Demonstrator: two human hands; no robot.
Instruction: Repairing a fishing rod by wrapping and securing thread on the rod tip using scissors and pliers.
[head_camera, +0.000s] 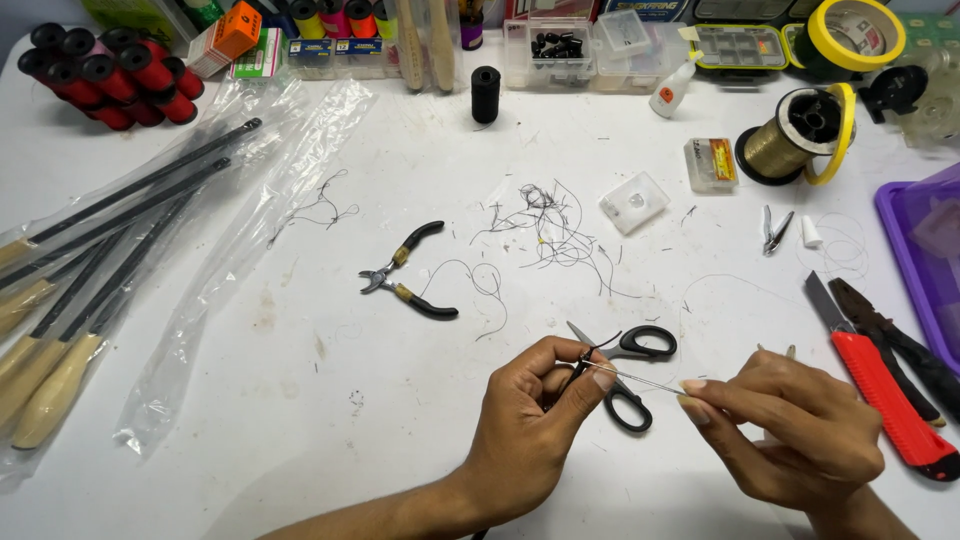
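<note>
My left hand (535, 420) pinches a small dark piece at its fingertips, low in the middle of the white table (300, 400). From it a thin metal wire (645, 381) runs right to my right hand (790, 430), which pinches the wire's other end. Black-handled scissors (625, 375) lie on the table just behind and under the wire. Small black-handled pliers (410, 272) lie open further back to the left.
Loose black thread scraps (550, 225) lie mid-table. A red utility knife (880, 385) and dark pliers (890, 340) lie at right, by a purple tray (905, 250). Bagged rods with wooden handles (90, 270) lie at left. Spools, boxes and red reels (110, 75) line the back.
</note>
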